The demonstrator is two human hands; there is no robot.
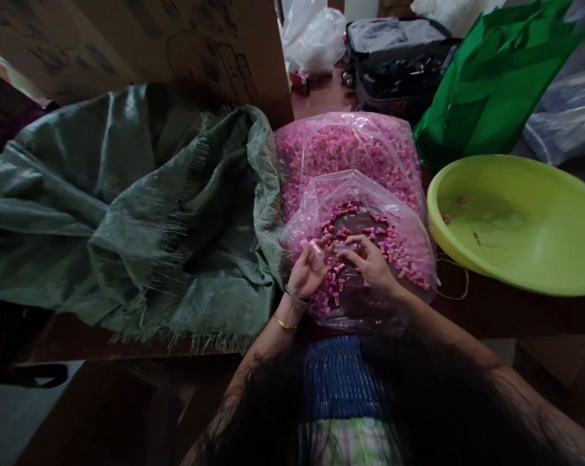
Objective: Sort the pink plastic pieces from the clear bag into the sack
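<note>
My left hand (pixel 308 272), with bangles at the wrist, has its fingers curled round a small clear tube (pixel 316 250). Close to its right, my right hand (pixel 370 264) pinches a small pale, clear piece (pixel 342 248) between thumb and fingers. Both hands are over the open end of a clear plastic bag (pixel 353 184). Many small pink pieces (pixel 406 255) lie scattered on the bag's dark inside, some with reddish, ridged stems. Behind the hands, the bag's back part is packed with pink pieces (pixel 341 145).
A green woven sack (pixel 93 213) spreads over the left side. On the right stands a yellow-green basin (pixel 530 226) with a few bits inside. Behind are a cardboard box (pixel 186 52), an open suitcase (pixel 399 65) and a green bag (pixel 486 84).
</note>
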